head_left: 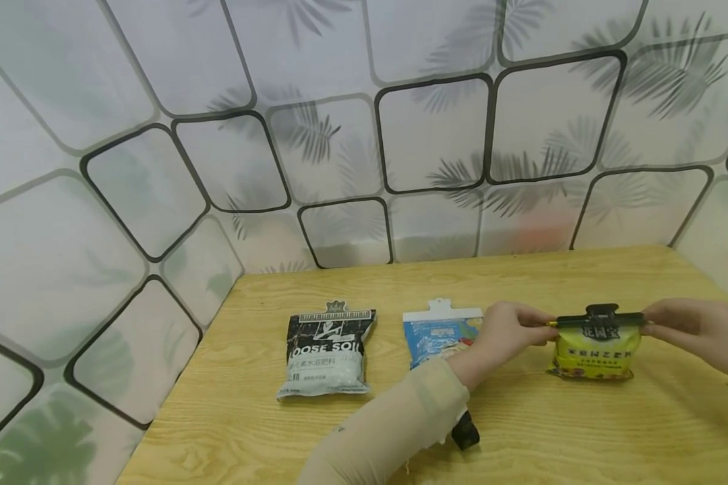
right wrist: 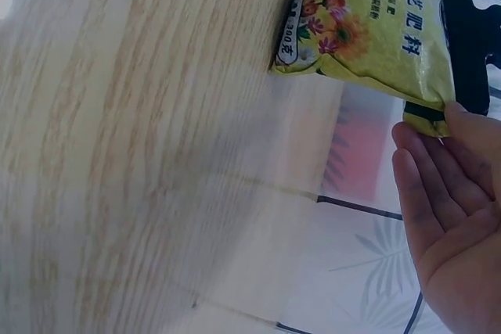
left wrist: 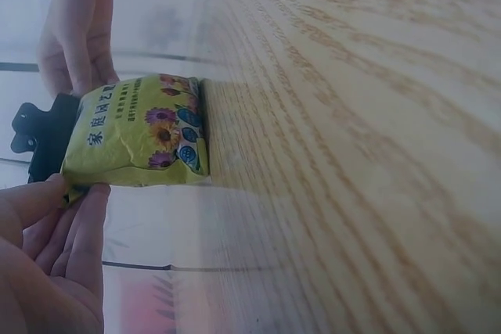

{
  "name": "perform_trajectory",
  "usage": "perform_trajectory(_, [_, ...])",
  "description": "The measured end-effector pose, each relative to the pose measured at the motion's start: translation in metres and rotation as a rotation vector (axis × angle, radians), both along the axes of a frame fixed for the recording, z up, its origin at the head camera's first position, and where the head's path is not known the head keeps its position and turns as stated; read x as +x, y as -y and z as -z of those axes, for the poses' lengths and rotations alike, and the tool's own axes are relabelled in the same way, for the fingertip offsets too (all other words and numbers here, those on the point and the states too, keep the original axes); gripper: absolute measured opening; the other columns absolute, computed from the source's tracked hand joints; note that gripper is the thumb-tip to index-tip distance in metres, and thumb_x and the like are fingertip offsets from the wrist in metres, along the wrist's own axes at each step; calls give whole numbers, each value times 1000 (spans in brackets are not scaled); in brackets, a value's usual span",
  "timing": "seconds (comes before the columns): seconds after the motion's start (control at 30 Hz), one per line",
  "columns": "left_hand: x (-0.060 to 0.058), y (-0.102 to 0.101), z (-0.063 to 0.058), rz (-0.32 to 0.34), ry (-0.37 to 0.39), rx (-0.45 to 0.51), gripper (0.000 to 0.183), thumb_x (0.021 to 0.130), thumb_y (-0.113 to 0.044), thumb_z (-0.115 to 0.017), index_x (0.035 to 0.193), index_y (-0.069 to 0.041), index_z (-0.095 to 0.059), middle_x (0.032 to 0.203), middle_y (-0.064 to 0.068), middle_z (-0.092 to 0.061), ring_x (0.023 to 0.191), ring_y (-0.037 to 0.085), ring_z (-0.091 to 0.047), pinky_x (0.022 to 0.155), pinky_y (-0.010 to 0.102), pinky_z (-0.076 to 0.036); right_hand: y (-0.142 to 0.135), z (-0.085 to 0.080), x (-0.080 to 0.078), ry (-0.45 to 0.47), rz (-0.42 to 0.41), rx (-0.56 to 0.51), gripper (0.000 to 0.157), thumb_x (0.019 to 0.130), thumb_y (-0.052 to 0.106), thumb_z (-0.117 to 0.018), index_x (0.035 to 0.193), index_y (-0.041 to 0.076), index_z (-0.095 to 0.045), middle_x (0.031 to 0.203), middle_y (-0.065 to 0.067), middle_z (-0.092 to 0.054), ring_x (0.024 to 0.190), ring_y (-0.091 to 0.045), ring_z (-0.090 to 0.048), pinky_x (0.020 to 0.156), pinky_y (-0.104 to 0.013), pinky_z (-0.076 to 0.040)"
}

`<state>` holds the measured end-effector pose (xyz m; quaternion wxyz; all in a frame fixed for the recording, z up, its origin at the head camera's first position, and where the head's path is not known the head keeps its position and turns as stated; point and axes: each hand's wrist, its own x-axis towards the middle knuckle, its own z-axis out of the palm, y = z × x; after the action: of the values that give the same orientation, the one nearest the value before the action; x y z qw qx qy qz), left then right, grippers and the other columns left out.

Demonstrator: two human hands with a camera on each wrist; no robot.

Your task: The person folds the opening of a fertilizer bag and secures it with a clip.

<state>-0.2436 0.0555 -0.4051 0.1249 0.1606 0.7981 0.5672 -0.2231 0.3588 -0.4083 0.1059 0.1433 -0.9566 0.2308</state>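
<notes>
A yellow packet (head_left: 597, 357) with flowers and Chinese print stands upright, its bottom at the wooden tabletop. Across its top edge sits a black clip (head_left: 601, 316), also visible in the left wrist view (left wrist: 48, 134). My left hand (head_left: 512, 331) pinches the packet's top left corner between thumb and fingers. At the opposite top corner, my right hand (head_left: 700, 330) does the same. The right wrist view shows that thumb and fingers of the right hand (right wrist: 454, 217) meeting on the corner beside the clip.
A black and silver bag (head_left: 327, 364) with a grey clip (head_left: 336, 310) lies at the left. Partly behind my left forearm is a blue packet (head_left: 431, 337) with a white clip (head_left: 441, 311). A black object (head_left: 465, 431) shows below that sleeve. Patterned walls border the table (head_left: 230, 417).
</notes>
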Motion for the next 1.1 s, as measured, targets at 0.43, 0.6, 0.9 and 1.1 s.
perform_trajectory(0.43, [-4,-4,2,-51,26,35,16,98,-13,-78,113,-12,-84,97,4,-84,82,14,-80,79,22,-64,3,1,0,96,35,-63,30,104,14,-70,116,-13,-70,99,-27,-78,73,22,-52,65,-41,-62])
perform_trajectory(0.6, [-6,-6,4,-41,43,75,17,100,-12,-75,115,-8,-83,99,7,-84,90,22,-82,77,22,-64,5,1,0,135,54,-78,35,105,18,-69,118,-15,-68,98,-27,-79,69,17,-58,73,-65,-59])
perform_trajectory(0.9, [-10,-7,4,-30,58,94,23,105,-8,-66,122,1,-78,104,15,-83,95,27,-82,76,24,-66,8,2,-6,153,72,-91,37,107,20,-66,119,-15,-69,95,-21,-81,67,10,-64,63,-35,-61])
perform_trajectory(1.1, [-11,-9,5,-43,61,63,24,107,-9,-64,126,0,-77,105,15,-83,92,23,-82,76,24,-66,8,2,-8,219,96,-88,47,110,27,-63,123,-18,-65,96,-22,-81,67,1,-68,77,-63,-61])
